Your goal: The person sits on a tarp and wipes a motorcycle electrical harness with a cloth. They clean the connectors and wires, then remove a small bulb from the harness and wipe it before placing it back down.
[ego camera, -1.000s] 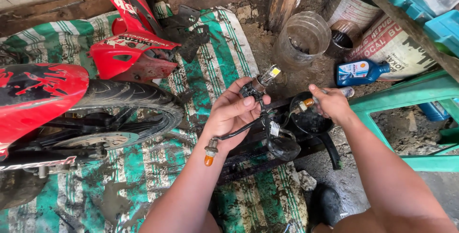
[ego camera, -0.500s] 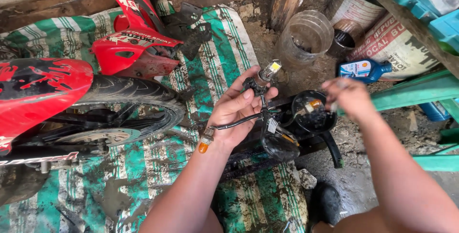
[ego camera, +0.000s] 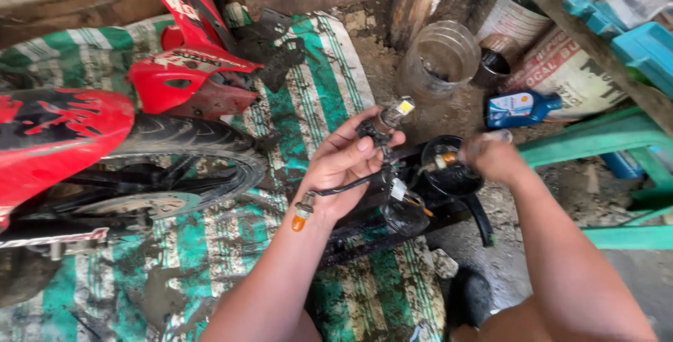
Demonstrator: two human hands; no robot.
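Note:
My left hand (ego camera: pixel 343 166) grips a small headlight bulb (ego camera: pixel 392 114) in a dark socket, with black wires trailing down to an orange bulb (ego camera: pixel 299 221) below my wrist. My right hand (ego camera: pixel 494 159) is blurred and holds a small orange-tipped part (ego camera: pixel 443 160) over a black round housing (ego camera: pixel 452 173). A clear lens piece (ego camera: pixel 405 214) hangs from the wires between my hands.
A red motorcycle fender (ego camera: pixel 56 138) and tyre (ego camera: pixel 196 152) lie at left on a green striped mat (ego camera: pixel 329 82). A clear jar (ego camera: pixel 440 58), a blue oil bottle (ego camera: pixel 519 108) and a green plastic chair (ego camera: pixel 603 145) stand at right.
My right hand has shifted slightly toward the black housing and is blurred with motion. My left hand keeps the bulb raised in about the same place.

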